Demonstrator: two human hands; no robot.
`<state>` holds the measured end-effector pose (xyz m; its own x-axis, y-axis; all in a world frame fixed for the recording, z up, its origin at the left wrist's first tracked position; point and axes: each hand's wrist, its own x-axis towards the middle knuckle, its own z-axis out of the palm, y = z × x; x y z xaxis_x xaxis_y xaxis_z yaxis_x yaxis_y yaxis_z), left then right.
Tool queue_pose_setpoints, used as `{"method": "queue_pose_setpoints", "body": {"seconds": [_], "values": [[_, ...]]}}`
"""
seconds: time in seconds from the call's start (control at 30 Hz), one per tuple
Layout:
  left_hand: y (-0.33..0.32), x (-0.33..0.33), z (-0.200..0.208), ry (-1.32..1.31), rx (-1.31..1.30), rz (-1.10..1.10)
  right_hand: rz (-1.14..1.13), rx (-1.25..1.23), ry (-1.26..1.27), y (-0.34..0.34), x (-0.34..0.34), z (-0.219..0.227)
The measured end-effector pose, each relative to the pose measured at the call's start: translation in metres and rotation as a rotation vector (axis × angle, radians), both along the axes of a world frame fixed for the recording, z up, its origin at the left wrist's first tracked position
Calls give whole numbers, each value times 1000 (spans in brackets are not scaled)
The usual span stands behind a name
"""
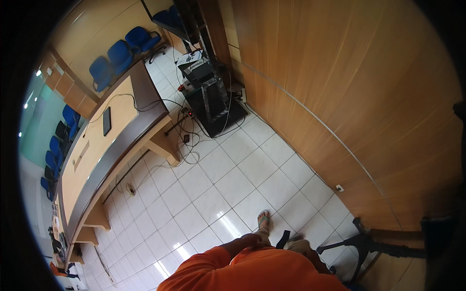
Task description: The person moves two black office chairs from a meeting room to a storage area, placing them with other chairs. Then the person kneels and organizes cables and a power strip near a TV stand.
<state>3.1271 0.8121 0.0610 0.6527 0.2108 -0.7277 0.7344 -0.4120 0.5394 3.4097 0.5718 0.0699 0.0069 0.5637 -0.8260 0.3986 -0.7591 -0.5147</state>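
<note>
Head view, looking down past orange shirt [257, 270] at lower edge. See left hand [251, 239] by left trouser leg [263, 234], tan; cannot tell whether touching or just overlapping. Cannot tell left grip: too dark and small to read. Get only a dark bit of right arm [318, 262] beside right trouser leg [299, 246], mostly blocked by shirt; cannot tell right grip either. Place both trouser legs just beyond shirt, with black strip-like piece [283, 239] between. Spot sandalled foot [263, 219] flat on white tiled floor [199, 194].

Find long curved table [116, 154] to the left, well apart from hands, carrying black keyboard [107, 121] and trailing a thin cable. See blue chairs [120, 56] behind far end, more along far side. Note black equipment stand [208, 97] past table end, with tangled cables [187, 145] on floor beside. Log wood-panelled wall [349, 97] to the right, with white socket [340, 188] low down, and black legged base [361, 246] at lower right.
</note>
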Motion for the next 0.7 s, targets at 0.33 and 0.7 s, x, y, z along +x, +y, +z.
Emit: {"method": "queue_pose_setpoints", "body": {"seconds": [0.33,0.7], "values": [[2,102,41,102,26,112,143,-23,3,60,122,53],[-15,141,82,153,-141,367,301,-37,4,114,190,52]]}}
